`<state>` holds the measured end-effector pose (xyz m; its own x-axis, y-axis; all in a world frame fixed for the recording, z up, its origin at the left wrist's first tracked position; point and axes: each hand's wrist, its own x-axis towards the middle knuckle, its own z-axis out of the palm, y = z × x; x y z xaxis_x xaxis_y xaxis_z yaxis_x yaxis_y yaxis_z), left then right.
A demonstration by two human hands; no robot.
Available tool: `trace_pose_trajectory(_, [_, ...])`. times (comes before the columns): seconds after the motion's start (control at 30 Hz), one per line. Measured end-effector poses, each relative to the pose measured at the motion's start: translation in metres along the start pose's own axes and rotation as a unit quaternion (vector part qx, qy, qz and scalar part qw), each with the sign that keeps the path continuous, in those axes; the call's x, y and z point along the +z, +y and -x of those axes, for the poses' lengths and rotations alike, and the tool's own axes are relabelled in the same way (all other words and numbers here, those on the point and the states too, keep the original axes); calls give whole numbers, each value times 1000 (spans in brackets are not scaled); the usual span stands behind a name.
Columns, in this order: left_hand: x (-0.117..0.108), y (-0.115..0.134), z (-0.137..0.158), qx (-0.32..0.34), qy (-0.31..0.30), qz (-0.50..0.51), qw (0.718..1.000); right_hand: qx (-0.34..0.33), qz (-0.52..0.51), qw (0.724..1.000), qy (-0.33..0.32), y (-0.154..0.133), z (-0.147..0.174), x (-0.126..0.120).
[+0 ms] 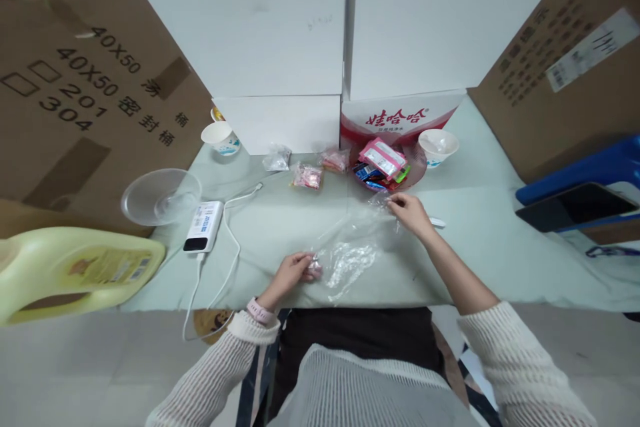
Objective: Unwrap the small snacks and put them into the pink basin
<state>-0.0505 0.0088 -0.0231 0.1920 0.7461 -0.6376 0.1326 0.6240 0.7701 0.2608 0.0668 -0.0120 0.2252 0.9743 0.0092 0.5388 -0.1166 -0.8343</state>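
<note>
My left hand [291,272] is at the front of the table, its fingers closed on a small pinkish packet in clear wrap [315,268]. Farther forward, my right hand [411,215] pinches a piece of clear plastic film [381,199]. Between the two hands lie crumpled clear plastic bags [347,263]; whether the pinched film belongs to them I cannot tell. Beyond them rest a pink-filled bag [307,177], a second pinkish bag [334,160] and a silvery clear bag [277,159]. Just past my right hand stands a bowl [417,173] of colourful packets [383,159].
Paper cups stand at left [221,139] and right [438,147]. A clear plastic bowl [161,197], a power bank [203,227] with a white cable and a yellow jug [80,273] lie left. White boxes [280,123] wall the back; a phone [577,207] is at right.
</note>
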Motion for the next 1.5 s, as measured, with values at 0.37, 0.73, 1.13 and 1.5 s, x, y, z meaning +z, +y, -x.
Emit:
trace_pose_trajectory(0.37, [16,5,45,73,-87,-303,946,-308,199,927,-75,-74,49,31])
trace_pose_trajectory(0.73, [47,38,-60,545,-73,-591,591,-305,163,932,-111,-79,2,22])
trace_pose_trajectory(1.13, [29,5,-51,535,41,-485,691,-375,275,873,-144,-68,63,40])
trace_pose_trajectory(1.5, [8,16,-27,471,86,-440,760,-313,298,857,-280,-47,142,93])
